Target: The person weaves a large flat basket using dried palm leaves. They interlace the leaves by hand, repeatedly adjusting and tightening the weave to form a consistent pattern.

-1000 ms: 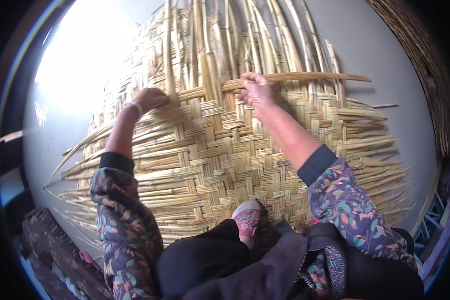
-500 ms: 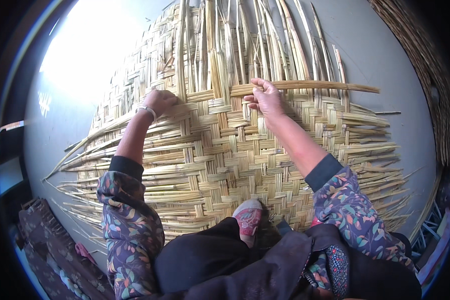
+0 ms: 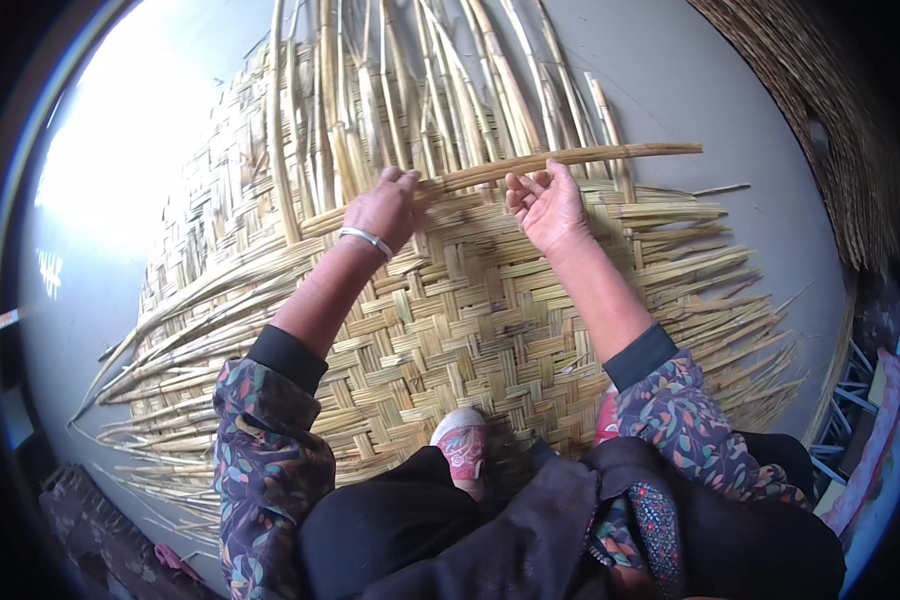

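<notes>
Left hand (image 3: 381, 210) and right hand (image 3: 552, 212), apart from each other, at a long, flat tan reed strip (image 3: 610, 153) crossing a broad, straw-yellow woven reed mat (image 3: 490, 320).
The left hand's blurred fingertips meet the strip, their grip unclear; the right hand, palm up, has its fingers parted, index tip at the strip. Below, close, slightly gapped weave looks finished down to the pink-and-white shoe (image 3: 461, 448); above, long, pale, round stems (image 3: 500, 70) fan out, seemingly still unwoven. Uneven ends fray untrimmed at both sides, over the smooth grey floor (image 3: 670, 90).
</notes>
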